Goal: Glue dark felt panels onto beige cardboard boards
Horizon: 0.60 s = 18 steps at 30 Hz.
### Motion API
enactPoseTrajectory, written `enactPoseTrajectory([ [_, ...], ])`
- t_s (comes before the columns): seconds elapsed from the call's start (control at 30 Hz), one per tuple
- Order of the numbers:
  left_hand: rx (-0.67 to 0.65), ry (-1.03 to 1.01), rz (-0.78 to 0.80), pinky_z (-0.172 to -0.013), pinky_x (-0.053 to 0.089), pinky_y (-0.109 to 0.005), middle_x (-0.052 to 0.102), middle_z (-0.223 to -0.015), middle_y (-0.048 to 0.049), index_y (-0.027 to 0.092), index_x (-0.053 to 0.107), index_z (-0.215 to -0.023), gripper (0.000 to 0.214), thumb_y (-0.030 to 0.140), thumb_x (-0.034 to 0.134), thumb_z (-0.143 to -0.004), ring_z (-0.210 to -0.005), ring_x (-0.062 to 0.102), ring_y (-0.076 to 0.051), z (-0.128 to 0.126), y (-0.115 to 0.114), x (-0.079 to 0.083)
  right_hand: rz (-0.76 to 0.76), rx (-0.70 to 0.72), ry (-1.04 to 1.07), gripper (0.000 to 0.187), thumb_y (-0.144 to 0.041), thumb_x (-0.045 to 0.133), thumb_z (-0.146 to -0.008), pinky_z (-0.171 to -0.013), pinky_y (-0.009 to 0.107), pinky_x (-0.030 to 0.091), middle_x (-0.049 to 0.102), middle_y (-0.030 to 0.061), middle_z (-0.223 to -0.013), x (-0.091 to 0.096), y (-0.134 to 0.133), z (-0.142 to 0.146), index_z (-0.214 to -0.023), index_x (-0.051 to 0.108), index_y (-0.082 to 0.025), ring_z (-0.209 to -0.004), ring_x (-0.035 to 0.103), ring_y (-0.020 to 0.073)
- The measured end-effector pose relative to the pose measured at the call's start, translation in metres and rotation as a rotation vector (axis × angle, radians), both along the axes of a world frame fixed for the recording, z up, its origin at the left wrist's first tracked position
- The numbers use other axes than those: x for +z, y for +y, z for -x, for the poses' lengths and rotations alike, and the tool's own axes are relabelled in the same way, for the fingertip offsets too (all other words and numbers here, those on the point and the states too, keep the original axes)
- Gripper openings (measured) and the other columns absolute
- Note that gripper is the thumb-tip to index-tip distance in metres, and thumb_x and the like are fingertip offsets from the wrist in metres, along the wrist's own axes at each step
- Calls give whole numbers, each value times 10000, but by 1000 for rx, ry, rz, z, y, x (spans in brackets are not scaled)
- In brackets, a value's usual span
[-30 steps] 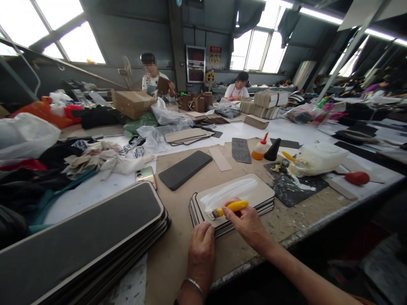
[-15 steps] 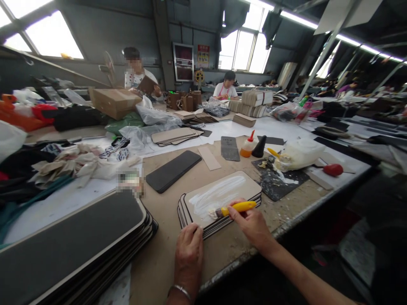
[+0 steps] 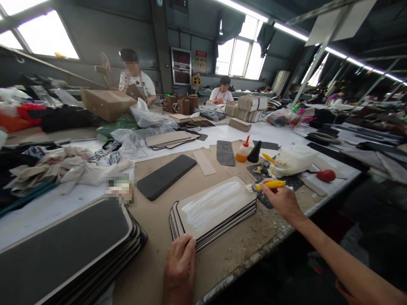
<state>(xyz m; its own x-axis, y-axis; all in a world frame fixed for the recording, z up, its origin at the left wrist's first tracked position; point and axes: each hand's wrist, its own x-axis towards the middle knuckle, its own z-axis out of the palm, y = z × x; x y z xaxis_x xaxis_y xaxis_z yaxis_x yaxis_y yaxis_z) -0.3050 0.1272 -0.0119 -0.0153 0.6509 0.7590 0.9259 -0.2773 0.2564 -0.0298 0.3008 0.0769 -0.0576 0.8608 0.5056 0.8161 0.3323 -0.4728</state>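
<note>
I can't make out any word or number from here. At my twelve o'clock, far off on the wall (image 3: 121, 34), a red and yellow poster (image 3: 200, 61) carries characters across its top, too small for me to read. Nearer, also at twelve, a grey plate (image 3: 226, 156) on my surface (image 3: 219, 267) bears what looks like handwriting, blurred past reading. Toward eleven, tiny green marks (image 3: 168, 96) show, likewise unreadable.

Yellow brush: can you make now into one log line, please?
right hand: holds yellow brush, bristles at right end of panel stack; left hand: fingertips at stack's near corner; top panel: white streaks; red-tipped bottle: upright
</note>
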Motion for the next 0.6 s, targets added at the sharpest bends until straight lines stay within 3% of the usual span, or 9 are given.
enactPoseTrajectory([
  [0.1,-6,32,11,-750,524,-301,606,-908,-92,134,592,-938,165,126,452,-853,-893,574,-186,3,0,-2,-46,175,-29,265,-434,449,-811,-737,318,475,663,54,-806,-1,-1,12,-767,586,-212,-757,630,202],
  [0.2,-10,65,-8,-735,524,-292,608,-890,-90,134,594,-932,171,133,438,-862,-876,579,-180,4,1,-1,28,319,-19,226,-402,456,-833,-740,288,475,657,36,-818,-2,-6,22,-806,586,-219,-764,624,178],
  [0.3,-14,84,-20,-730,522,-285,610,-881,-90,133,596,-925,176,142,430,-867,-864,582,-176,4,3,-1,91,295,22,228,-408,471,-832,-703,279,477,661,29,-816,3,-1,24,-823,592,-214,-704,622,168],
  [0.43,-3,90,-19,-735,522,-291,617,-894,-97,128,601,-923,189,134,420,-868,-875,586,-181,4,3,-5,12,209,20,233,-403,470,-821,-721,305,466,662,41,-823,9,27,20,-813,590,-204,-715,619,184],
  [0.6,-1,88,-35,-735,522,-285,635,-869,-84,140,610,-913,194,146,421,-869,-846,602,-174,5,3,-6,-7,304,-61,215,-381,450,-814,-749,318,458,653,50,-815,2,54,28,-803,581,-210,-751,612,193],
])
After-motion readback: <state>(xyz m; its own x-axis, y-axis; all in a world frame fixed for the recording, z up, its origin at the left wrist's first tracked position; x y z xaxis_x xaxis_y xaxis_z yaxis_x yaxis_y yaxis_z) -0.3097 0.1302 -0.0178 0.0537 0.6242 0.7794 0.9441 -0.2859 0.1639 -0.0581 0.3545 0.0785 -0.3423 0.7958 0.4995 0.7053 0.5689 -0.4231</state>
